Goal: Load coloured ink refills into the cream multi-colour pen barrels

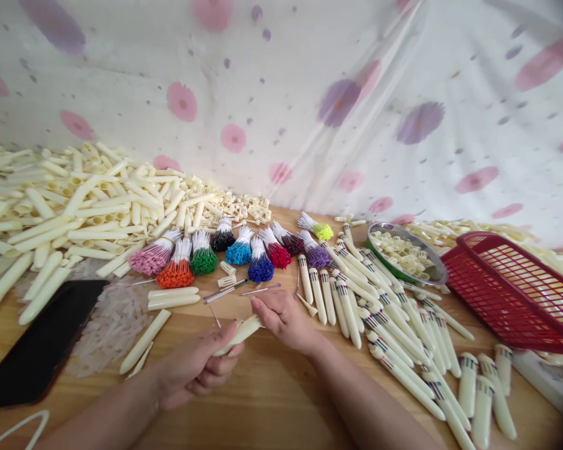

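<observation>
My left hand (194, 365) is closed around a cream plastic pen barrel (241, 332), which points up and to the right. My right hand (284, 317) pinches the barrel's upper end with its fingers curled. Both hands hover over the wooden table (267, 400). Just beyond them lie a few loose thin refills (225, 290). Further back stand bundles of coloured refills (234, 250) in pink, orange, green, black, blue, red, purple and yellow.
A big heap of cream barrels (75, 206) fills the left. Rows of assembled pens (394, 337) lie to the right, beside a metal bowl of small parts (406, 253) and a red basket (516, 290). A black phone (42, 340) and clear small pieces (110, 325) lie at the left.
</observation>
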A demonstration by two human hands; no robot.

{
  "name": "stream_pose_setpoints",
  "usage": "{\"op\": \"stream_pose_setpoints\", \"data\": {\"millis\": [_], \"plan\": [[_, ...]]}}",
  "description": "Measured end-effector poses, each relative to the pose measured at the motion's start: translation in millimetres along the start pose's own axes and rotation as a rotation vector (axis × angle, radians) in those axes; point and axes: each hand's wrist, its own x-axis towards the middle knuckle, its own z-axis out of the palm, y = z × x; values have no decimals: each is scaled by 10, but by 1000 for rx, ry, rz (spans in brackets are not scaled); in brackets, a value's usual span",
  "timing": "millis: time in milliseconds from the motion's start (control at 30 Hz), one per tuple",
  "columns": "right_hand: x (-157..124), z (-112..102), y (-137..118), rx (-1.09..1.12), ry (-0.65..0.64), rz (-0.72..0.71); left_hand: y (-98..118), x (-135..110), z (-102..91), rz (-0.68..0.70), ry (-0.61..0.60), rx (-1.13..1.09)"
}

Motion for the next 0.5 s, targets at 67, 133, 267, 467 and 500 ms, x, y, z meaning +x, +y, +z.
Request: {"op": "stream_pose_setpoints", "data": {"millis": [67, 133, 267, 467, 500], "plan": [[-5, 10, -29, 26, 20, 8, -48, 22, 0, -7, -37, -73], [-9, 13, -39, 41, 25, -3, -82, 41, 6, -20, -50, -138], [-9, 19, -11, 32, 19, 12, -90, 52, 55, -41, 3, -161], [2, 1, -15, 89, -39, 80, -44, 35, 122, 61, 203, 162], [3, 2, -19, 100, -49, 92, -44, 37, 117, 105, 238, 249]]}}
